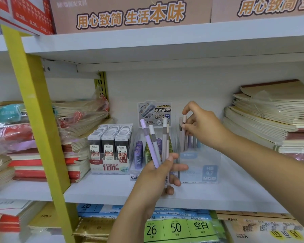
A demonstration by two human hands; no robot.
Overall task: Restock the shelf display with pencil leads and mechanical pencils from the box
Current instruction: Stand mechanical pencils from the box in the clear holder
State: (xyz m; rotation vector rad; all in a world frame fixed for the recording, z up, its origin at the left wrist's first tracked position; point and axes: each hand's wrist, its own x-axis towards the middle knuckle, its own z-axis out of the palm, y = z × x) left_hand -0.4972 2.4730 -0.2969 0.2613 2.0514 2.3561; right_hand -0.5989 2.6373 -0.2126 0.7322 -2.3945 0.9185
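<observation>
1. Nearest the camera, just in front of the clear display stand (200,172): left hand (158,174), fingers and thumb curled round a fan of mechanical pencils (154,142). Caps up, lower ends running down past the fingers. Lilac, white-grey, pale pink and cream barrels.
2. Over the back of the stand: right hand (200,125), thumb and forefinger pinching the cap end of a pale pink pencil (184,121). Held upright, lower end down among the pencils in the stand. Other fingers loosely curled.
3. Inside the stand, toward its back: upright stocked pencils (191,142) in lilac, grey and blue. On its front face, a blue label reading "HB 0.7".
4. Just left of the stand: tray of lead tubes (139,155), purple and green, partly hidden by the left hand's pencils. Printed header card (154,111) rising behind it.
5. Further left of the stand: lead case box (111,148), three rows of black cases marked 0.5 and HB.
6. Under the stand: white shelf (104,190).
7. Well right of the stand: tall notebook stack (270,116). Well left: wrapped notebooks (77,116) behind a yellow upright (37,120).
8. Below the stand, one shelf down: green paper packs (175,228) marked 26 and 50.
</observation>
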